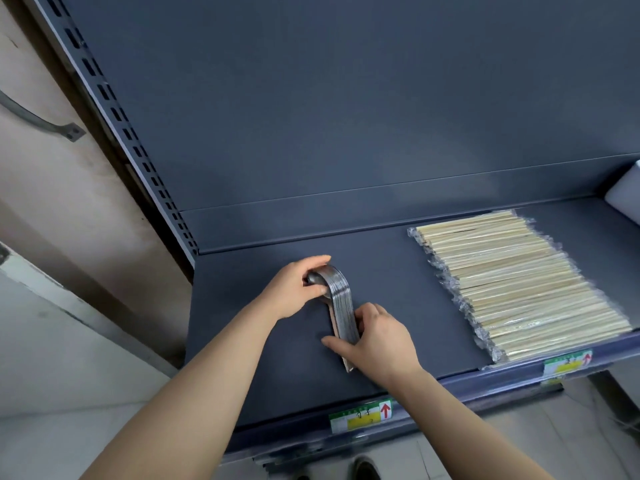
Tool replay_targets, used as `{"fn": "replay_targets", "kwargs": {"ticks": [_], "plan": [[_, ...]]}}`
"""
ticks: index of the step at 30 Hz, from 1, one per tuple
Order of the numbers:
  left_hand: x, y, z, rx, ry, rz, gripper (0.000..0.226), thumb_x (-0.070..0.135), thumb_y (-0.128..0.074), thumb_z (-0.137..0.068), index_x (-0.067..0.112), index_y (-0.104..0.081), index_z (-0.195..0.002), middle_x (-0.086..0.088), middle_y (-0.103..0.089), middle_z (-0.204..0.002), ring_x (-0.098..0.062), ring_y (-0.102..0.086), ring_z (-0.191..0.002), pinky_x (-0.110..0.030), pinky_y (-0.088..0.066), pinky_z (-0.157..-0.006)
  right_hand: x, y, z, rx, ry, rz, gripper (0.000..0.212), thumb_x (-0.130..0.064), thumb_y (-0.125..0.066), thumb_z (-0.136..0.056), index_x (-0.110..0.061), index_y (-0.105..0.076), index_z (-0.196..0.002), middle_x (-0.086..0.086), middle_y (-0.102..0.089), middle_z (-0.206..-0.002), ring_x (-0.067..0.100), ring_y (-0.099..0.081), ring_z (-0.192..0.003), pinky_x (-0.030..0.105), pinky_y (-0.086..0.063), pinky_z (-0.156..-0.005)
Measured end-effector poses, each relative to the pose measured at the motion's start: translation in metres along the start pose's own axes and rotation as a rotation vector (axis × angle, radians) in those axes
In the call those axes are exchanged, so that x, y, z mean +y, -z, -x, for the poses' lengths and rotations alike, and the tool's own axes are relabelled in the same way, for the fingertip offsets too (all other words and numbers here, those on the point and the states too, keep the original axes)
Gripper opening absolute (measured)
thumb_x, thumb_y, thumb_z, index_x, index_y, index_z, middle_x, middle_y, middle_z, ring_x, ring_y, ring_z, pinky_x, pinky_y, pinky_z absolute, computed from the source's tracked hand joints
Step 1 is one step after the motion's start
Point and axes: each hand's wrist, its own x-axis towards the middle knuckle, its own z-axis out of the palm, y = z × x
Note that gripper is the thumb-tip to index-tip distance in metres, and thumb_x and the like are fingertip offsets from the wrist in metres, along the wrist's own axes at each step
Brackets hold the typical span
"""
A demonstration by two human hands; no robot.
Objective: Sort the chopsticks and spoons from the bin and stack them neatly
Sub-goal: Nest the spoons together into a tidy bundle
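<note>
A nested stack of metal spoons [341, 303] lies on its side on the dark grey shelf [270, 358], bowls toward the back, handles toward the front edge. My left hand [298, 289] grips the bowl end of the stack. My right hand [374, 341] clasps the handle end, thumb on the left side and fingers on the right. On the right half of the shelf, several wrapped pairs of pale wooden chopsticks [519, 282] lie side by side in a neat row. The bin is out of view.
Two price labels with red arrows, one [362, 415] below the spoons and one [568, 363] below the chopsticks, sit on the shelf's front rail. A slotted upright [117, 112] rises at the left. A white object [627, 192] stands at the far right.
</note>
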Motion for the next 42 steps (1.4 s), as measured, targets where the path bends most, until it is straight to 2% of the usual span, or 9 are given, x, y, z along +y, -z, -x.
{"fn": "replay_targets", "kwargs": {"ticks": [4, 7, 9, 15, 20, 24, 28, 35, 42], "plan": [[-0.008, 0.004, -0.009, -0.039, 0.007, -0.030, 0.059, 0.005, -0.065, -0.086, 0.029, -0.049, -0.137, 0.004, -0.056, -0.134, -0.010, -0.054, -0.121, -0.024, -0.041, -0.099, 0.003, -0.006, 0.001, 0.064, 0.059, -0.032, 0.075, -0.074, -0.059, -0.071, -0.016, -0.052, -0.118, -0.002, -0.053, -0.112, 0.017, -0.053, -0.105, 0.027, -0.046, -0.086], [-0.013, 0.007, -0.009, -0.052, 0.018, -0.049, 0.056, 0.014, -0.065, -0.086, 0.042, -0.051, -0.132, 0.001, -0.059, -0.128, -0.010, -0.056, -0.118, -0.035, -0.043, -0.105, 0.007, -0.012, -0.002, 0.074, 0.155, -0.083, 0.096, -0.075, -0.049, -0.072, -0.013, -0.036, -0.143, 0.001, -0.040, -0.139, 0.020, -0.037, -0.127, 0.032, -0.032, -0.111], [-0.015, 0.006, -0.008, -0.060, 0.016, -0.045, 0.055, 0.013, -0.065, -0.087, 0.038, -0.051, -0.134, 0.001, -0.059, -0.129, -0.009, -0.056, -0.116, -0.033, -0.043, -0.104, 0.009, -0.013, -0.005, 0.056, 0.177, -0.103, 0.094, -0.072, -0.046, -0.076, -0.012, -0.031, -0.147, 0.001, -0.035, -0.146, 0.019, -0.031, -0.133, 0.033, -0.026, -0.115], [-0.020, 0.005, -0.003, 0.007, 0.007, -0.046, 0.057, 0.014, -0.067, -0.086, 0.035, -0.049, -0.136, 0.004, -0.056, -0.131, -0.013, -0.059, -0.105, -0.032, -0.045, -0.101, 0.014, -0.010, -0.015, 0.137, 0.112, -0.202, 0.068, -0.053, -0.067, -0.081, -0.010, -0.046, -0.129, 0.001, -0.042, -0.133, 0.019, -0.039, -0.122, 0.029, -0.033, -0.106], [-0.026, 0.001, 0.002, 0.065, -0.009, -0.050, 0.057, 0.017, -0.068, -0.086, 0.035, -0.049, -0.136, 0.004, -0.055, -0.132, -0.013, -0.058, -0.104, -0.029, -0.046, -0.096, 0.016, -0.002, -0.038, 0.029, 0.103, -0.202, 0.080, -0.048, -0.059, -0.089, -0.013, -0.021, -0.150, 0.003, -0.022, -0.157, 0.022, -0.019, -0.142, 0.033, -0.015, -0.118], [-0.028, -0.001, 0.004, 0.099, 0.006, -0.048, 0.057, 0.019, -0.069, -0.085, 0.036, -0.049, -0.136, 0.002, -0.055, -0.132, -0.011, -0.055, -0.112, -0.032, -0.045, -0.098, 0.013, 0.008, -0.063, -0.114, 0.074, -0.411, 0.064, -0.018, -0.049, -0.098, -0.016, -0.015, -0.153, -0.002, -0.011, -0.160, 0.014, -0.005, -0.148, 0.022, -0.005, -0.116], [-0.026, -0.002, 0.006, 0.121, 0.022, -0.045, 0.056, 0.017, -0.070, -0.085, 0.034, -0.050, -0.135, 0.002, -0.056, -0.131, -0.011, -0.054, -0.115, -0.033, -0.045, -0.099, 0.011, 0.012, -0.079, -0.187, -0.029, -0.684, 0.051, -0.007, -0.041, -0.099, -0.019, -0.033, -0.148, -0.004, -0.037, -0.150, 0.009, -0.029, -0.141, 0.016, -0.018, -0.110], [-0.019, -0.003, 0.011, 0.154, 0.017, -0.042, 0.052, 0.012, -0.070, -0.085, 0.027, -0.053, -0.131, 0.000, -0.060, -0.126, -0.013, -0.054, -0.116, -0.027, -0.044, -0.097, 0.018, 0.009, -0.074, -0.207, 0.039, -0.664, 0.045, -0.003, -0.035, -0.100, -0.017, -0.044, -0.142, -0.008, -0.047, -0.139, -0.001, -0.038, -0.127, -0.007, -0.023, -0.092], [-0.015, -0.004, 0.018, 0.176, 0.023, -0.070, 0.053, 0.013, -0.070, -0.085, 0.025, -0.052, -0.133, 0.002, -0.058, -0.126, -0.011, -0.052, -0.118, -0.022, -0.041, -0.093, 0.022, 0.012, -0.073, -0.221, 0.068, -0.661, 0.048, -0.002, -0.038, -0.099, -0.022, -0.044, -0.142, -0.010, -0.047, -0.139, 0.001, -0.039, -0.130, -0.002, -0.024, -0.098]]}}
